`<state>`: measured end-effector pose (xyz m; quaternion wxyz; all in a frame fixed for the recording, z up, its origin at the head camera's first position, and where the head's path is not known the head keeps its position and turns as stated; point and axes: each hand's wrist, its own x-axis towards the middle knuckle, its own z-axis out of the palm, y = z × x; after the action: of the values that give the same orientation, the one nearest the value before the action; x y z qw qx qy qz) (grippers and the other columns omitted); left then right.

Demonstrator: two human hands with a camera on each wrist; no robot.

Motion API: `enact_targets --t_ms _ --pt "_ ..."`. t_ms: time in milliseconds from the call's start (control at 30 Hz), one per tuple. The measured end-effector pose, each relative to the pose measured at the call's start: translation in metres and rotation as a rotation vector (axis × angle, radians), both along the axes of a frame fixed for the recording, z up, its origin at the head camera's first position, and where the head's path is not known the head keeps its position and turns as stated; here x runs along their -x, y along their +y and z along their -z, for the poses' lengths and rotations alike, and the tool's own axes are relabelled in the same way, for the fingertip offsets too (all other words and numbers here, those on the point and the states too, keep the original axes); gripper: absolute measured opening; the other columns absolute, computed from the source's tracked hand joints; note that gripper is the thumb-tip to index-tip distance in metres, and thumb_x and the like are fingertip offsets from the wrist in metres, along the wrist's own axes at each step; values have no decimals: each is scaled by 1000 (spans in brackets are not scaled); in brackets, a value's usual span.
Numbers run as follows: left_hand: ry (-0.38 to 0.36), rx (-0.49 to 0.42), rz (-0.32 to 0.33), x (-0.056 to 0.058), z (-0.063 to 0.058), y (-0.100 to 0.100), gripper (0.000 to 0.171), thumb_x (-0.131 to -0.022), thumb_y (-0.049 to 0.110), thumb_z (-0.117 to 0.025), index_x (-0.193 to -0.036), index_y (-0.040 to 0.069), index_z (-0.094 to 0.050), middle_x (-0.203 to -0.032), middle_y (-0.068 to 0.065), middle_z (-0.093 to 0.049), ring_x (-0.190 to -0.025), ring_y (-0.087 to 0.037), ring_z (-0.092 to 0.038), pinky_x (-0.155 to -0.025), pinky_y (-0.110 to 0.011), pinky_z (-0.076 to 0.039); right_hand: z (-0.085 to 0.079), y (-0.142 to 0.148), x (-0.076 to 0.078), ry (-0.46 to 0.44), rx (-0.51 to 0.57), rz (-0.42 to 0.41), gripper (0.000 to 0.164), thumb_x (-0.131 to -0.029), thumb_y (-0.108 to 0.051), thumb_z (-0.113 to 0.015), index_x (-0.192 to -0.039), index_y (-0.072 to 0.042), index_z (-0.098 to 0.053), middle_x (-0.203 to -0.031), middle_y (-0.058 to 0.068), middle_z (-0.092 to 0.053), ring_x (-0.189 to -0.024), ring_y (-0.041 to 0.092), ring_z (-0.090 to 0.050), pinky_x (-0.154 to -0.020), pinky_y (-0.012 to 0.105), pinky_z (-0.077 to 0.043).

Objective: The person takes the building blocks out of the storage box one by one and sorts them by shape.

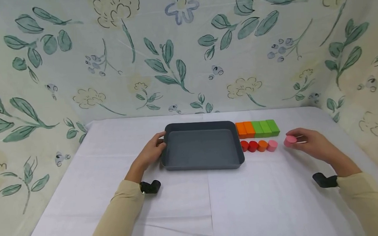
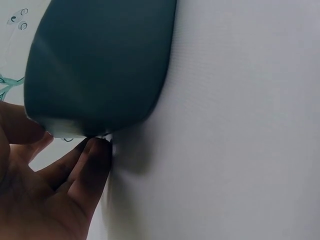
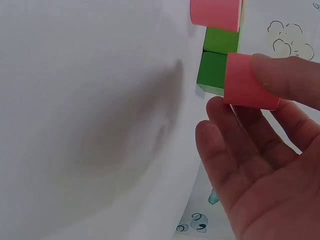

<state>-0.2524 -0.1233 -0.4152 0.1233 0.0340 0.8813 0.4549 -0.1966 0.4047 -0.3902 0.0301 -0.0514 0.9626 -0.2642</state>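
A dark grey rectangular tray (image 1: 203, 167) lies at the middle of the table, with nothing in it. My left hand (image 1: 150, 150) holds its left end, the fingertips (image 2: 101, 147) and thumb against the end wall. To the right of the tray, my right hand (image 1: 312, 143) pinches a pink cylinder (image 3: 245, 82) between thumb and fingers, slightly above the cloth. Beside it runs a row of short cylinders: two red ones (image 1: 253, 146), an orange one (image 1: 262, 146) and another pink one (image 1: 272, 145). The leftmost red one is partly hidden by the tray.
Behind the cylinders, two orange blocks (image 1: 245, 130) and three green blocks (image 1: 265, 128) stand side by side along the tray's right edge. A white cloth (image 1: 181, 211) covers the table. Floral fabric (image 1: 185, 54) hangs behind and at both sides.
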Motion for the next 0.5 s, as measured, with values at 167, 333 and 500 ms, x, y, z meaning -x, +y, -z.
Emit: enact_targets --t_ms 167,333,500 --pt "-5 -4 -18 0 0 -2 54 -105 19 -42 -157 23 -27 -158 -20 -36 -146 -37 -38 -118 -54 -36 5 -6 5 -34 -6 8 48 -93 -21 -65 -133 3 -53 -128 30 -57 -117 49 -54 -95 59 -53" --pt "-18 -8 -37 0 1 -2 55 -104 19 -42 -156 23 -28 -158 -19 -36 -146 -37 -38 -119 -54 -35 9 -10 7 -84 -1 8 50 -94 -23 -64 -135 3 -51 -129 31 -56 -117 48 -53 -94 58 -54" --pt "-11 -16 -22 -1 0 -1 55 -104 18 -41 -157 23 -27 -158 -21 -36 -145 -37 -39 -118 -54 -36 12 -9 10 -112 -10 20 51 -93 -24 -66 -134 3 -51 -128 31 -56 -115 47 -54 -92 56 -56"
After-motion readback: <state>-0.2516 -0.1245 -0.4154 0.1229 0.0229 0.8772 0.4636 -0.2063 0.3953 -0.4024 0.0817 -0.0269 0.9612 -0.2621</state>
